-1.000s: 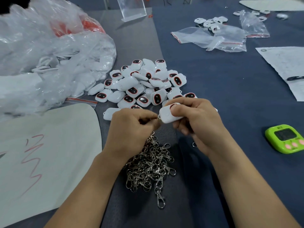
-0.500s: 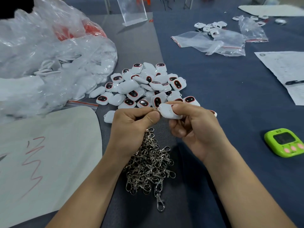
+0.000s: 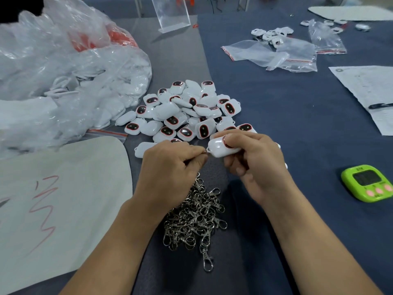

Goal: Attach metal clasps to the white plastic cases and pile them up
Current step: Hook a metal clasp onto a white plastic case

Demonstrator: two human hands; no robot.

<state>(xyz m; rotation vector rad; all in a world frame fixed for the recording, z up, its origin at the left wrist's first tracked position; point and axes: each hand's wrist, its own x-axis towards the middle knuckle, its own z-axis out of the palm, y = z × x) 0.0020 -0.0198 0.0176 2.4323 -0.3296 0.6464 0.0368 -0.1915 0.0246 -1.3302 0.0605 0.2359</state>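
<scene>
1. At the centre of the frame, the right hand (image 3: 255, 165) gripped a white plastic case (image 3: 221, 149), with the thumb on top and the fingers curled beneath it.
2. The left hand (image 3: 170, 167) pinched a small metal clasp (image 3: 205, 151) between thumb and forefinger. Only its ring showed, touching the left end of the case.
3. Just above the hands, a pile of white cases (image 3: 187, 111) with dark, red-rimmed oval windows lay on the blue-grey counter (image 3: 276, 103).
4. Below the hands sat a tangled heap of silver clasps (image 3: 195, 213), partly hidden by the left wrist.
5. A crumpled clear plastic bag (image 3: 63, 71) filled the upper left, and a white sheet with red scribbles (image 3: 53, 199) lay at lower left.
6. A green digital timer (image 3: 368, 182) sat at the right edge, with clear zip bags (image 3: 276, 54) in the upper right.
</scene>
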